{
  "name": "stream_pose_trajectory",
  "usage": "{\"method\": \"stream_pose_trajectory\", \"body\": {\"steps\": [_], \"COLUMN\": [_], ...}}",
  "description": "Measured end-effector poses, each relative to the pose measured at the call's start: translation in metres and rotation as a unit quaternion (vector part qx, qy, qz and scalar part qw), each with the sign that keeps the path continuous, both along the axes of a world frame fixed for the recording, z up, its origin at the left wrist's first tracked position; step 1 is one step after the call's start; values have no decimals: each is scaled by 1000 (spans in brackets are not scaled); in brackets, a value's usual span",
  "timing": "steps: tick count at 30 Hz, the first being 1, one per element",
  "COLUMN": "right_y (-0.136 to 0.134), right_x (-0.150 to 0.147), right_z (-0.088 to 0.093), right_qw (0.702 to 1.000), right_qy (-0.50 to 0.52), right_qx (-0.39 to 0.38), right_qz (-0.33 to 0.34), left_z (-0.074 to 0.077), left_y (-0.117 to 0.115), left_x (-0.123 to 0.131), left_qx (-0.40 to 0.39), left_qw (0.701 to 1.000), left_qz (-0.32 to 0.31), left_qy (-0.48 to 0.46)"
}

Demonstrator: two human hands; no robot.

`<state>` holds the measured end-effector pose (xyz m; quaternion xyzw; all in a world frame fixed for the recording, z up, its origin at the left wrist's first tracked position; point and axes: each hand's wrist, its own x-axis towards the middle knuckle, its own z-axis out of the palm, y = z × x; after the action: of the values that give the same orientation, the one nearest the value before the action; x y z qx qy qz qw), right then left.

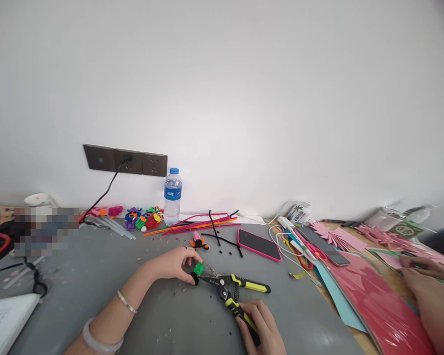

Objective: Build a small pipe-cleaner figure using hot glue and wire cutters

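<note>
Two hands work: left hand (173, 264) pinches a green piece (198, 268); right hand (262, 330) grips the pliers (231, 291) on the tabletop (96, 276).

No legible text; white print on the water bottle (172, 196) blue label too small, blurred

Where a hand can go

The flat grey table mat (96, 266) has bare room left of the middle. The yellow-and-black metal pliers (227, 288) and a small green fuzzy lump (198, 268) block the middle. Behind them lie a black phone in a pink case (259, 244) and long pink fuzzy sticks (196, 224). On the right, big red paper sheets (377, 301) and another person's hand (420, 266) fill the space.
</note>
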<state>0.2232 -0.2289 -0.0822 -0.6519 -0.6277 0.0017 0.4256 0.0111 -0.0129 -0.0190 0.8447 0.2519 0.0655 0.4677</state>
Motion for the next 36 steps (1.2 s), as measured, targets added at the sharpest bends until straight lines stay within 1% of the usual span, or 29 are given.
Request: {"method": "stream_pose_trajectory", "body": {"steps": [5, 12, 21, 25, 30, 36], "right_y": [0, 0, 1, 2, 1, -1], "right_x": [2, 1, 1, 0, -1, 1], "right_z": [-3, -1, -2, -1, 1, 1], "right_qw": [1000, 1000, 1000, 999, 1000, 1000], "right_qy": [-10, -20, -20, -32, -24, -4], "right_qx": [-2, 0, 21, 30, 15, 1], "right_qz": [1, -3, -9, -16, -10, -2], "left_z": [2, 4, 11, 11, 9, 11], "left_y": [-1, -3, -4, -4, -5, -5], "left_x": [0, -2, -2, -2, -2, -2], "left_qx": [-4, -41, -19, -17, -18, -15], "left_qw": [1000, 999, 1000, 1000, 1000, 1000], "left_qz": [4, 10, 5, 5, 5, 11], "left_qy": [8, -8, 1, 5, 6, 14]}}
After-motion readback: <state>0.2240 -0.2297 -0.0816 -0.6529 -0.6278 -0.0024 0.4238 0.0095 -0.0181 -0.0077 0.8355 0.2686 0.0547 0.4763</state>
